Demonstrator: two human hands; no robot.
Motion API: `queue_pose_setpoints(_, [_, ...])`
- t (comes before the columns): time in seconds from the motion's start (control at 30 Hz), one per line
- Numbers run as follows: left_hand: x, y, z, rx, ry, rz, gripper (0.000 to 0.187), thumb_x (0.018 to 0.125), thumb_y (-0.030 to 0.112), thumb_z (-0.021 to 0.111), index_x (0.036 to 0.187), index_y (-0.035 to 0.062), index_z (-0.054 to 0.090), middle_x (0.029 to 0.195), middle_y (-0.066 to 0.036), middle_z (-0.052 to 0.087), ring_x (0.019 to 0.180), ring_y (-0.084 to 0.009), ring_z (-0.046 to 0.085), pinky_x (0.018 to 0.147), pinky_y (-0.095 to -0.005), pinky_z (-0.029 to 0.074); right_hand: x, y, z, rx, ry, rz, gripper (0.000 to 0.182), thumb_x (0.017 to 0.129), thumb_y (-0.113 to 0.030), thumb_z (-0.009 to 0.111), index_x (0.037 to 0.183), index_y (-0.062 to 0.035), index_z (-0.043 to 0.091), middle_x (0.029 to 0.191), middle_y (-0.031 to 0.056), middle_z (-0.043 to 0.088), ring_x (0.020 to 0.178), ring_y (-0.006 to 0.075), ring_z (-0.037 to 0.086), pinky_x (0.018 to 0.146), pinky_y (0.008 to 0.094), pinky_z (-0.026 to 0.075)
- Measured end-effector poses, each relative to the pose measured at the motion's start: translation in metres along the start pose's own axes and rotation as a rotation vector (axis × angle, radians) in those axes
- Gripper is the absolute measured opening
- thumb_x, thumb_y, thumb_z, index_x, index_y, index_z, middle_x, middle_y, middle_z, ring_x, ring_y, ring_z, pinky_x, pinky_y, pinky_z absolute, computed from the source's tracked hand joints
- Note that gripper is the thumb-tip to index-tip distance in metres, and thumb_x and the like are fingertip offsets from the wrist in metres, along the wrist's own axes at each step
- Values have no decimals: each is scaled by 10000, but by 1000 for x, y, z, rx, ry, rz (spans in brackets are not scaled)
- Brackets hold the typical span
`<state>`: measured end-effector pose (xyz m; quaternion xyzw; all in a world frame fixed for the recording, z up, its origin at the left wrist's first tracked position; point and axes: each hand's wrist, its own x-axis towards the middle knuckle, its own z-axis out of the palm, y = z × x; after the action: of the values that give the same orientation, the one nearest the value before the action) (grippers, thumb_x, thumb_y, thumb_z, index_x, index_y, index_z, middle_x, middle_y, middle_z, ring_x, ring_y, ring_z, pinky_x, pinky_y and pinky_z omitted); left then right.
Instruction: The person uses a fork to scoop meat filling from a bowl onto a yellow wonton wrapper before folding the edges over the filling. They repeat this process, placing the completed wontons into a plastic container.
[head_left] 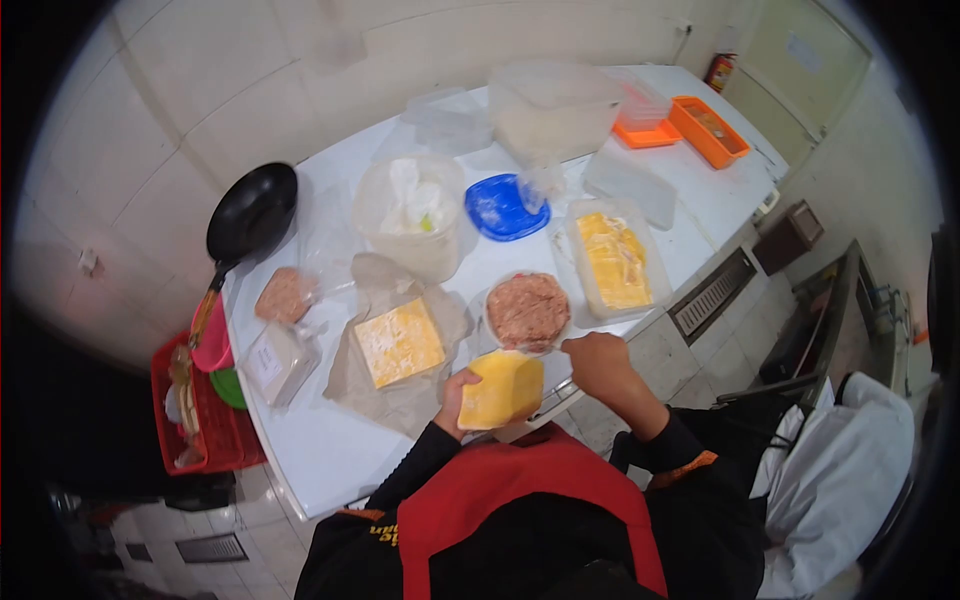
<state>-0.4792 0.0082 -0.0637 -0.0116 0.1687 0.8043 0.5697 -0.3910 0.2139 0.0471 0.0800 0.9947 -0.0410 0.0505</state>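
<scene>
My left hand [455, 398] holds a yellow square wrapper sheet [503, 388] flat over the table's near edge. My right hand [598, 362] is closed, just right of the sheet and below a round bowl of pink minced filling [527, 310]; I cannot tell what it grips. A stack of yellow wrappers [399, 342] lies on crumpled clear plastic to the left. A clear tray [650, 300] to the right holds folded yellow pieces [613, 260].
On the white table [320, 450] are a black pan [252, 212], a clear tub with white contents [412, 215], a blue lid [500, 208], a big clear box [552, 108], orange trays [708, 130] and a bagged pink block [285, 295]. A red basket [205, 420] hangs at the left edge.
</scene>
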Motion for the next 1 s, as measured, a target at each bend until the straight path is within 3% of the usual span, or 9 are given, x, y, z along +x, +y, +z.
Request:
queue_pose_setpoints(0.1, [0, 0, 4, -49, -57, -65, 747, 689, 226, 437, 1386, -4, 297, 1378, -220, 379, 1254, -391, 395, 1058, -478, 306, 6, 7, -6, 90, -29, 4, 138, 700, -111, 570, 803, -89, 659, 735, 153, 645, 710, 331, 638, 628, 422, 511])
queue_pose_setpoints(0.23, [-11, 4, 18, -97, -140, -3, 782, 684, 233, 448, 1403, -5, 254, 1399, -230, 345, 1257, -393, 391, 1066, -477, 290, 6, 38, -3, 501, 30, 11, 271, 799, -106, 543, 1019, -179, 685, 831, 110, 668, 825, 320, 628, 720, 431, 481])
queue_pose_setpoints(0.27, [-15, 6, 19, -122, -137, 26, 780, 686, 232, 451, 1399, -14, 257, 1396, -232, 349, 1258, -390, 391, 1067, -470, 291, 2, 39, -18, 647, -71, 71, 263, 858, -100, 515, 1062, -155, 672, 720, 87, 657, 697, 252, 638, 618, 369, 479])
queue_pose_setpoints(0.47, [-31, 24, 23, -193, -90, 156, 718, 698, 219, 461, 1343, -67, 328, 1338, -248, 418, 1218, -379, 438, 1043, -445, 333, -22, 42, -38, 1282, -345, 113, 260, 894, -52, 491, 1075, -113, 666, 581, -17, 518, 508, 49, 457, 487, 219, 389])
queue_pose_setpoints(0.53, [-32, 29, 14, -239, -158, 150, 684, 703, 213, 455, 1315, -76, 362, 1307, -254, 450, 1190, -383, 464, 1029, -448, 351, -25, 28, -46, 1178, -329, 77, 265, 888, -42, 495, 1082, -107, 663, 587, -4, 526, 521, 61, 461, 505, 229, 402])
queue_pose_setpoints(0.73, [-48, 32, 52, -60, -29, 202, 660, 706, 205, 442, 1302, -70, 375, 1303, -253, 454, 1180, -390, 470, 1018, -460, 361, -32, 13, -58, 986, -36, -9, 273, 843, 48, 511, 1043, -49, 670, 649, 25, 573, 619, 80, 530, 576, 222, 426])
queue_pose_setpoints(0.83, [-55, 31, 74, 12, 48, 208, 813, 634, 251, 482, 1351, -83, 294, 1374, -256, 363, 1235, -391, 405, 1054, -457, 313, -36, 11, -67, 933, 60, -101, 272, 812, 74, 541, 1006, -52, 684, 691, 57, 607, 662, 112, 560, 614, 243, 446])
queue_pose_setpoints(0.93, [-58, 34, 92, -47, -142, 140, 906, 578, 262, 520, 1375, -74, 249, 1403, -246, 319, 1251, -402, 378, 1055, -488, 297, -34, 10, -62, 941, 104, -205, 285, 775, 54, 606, 989, -109, 699, 734, 80, 629, 681, 171, 579, 619, 277, 455])
queue_pose_setpoints(1.0, [-62, 35, 88, -40, -123, 103, 942, 550, 256, 536, 1380, -72, 236, 1409, -245, 309, 1251, -412, 372, 1056, -509, 284, -35, 10, -59, 907, 119, -253, 299, 754, 45, 634, 981, -136, 705, 741, 83, 629, 681, 200, 583, 619, 294, 458])
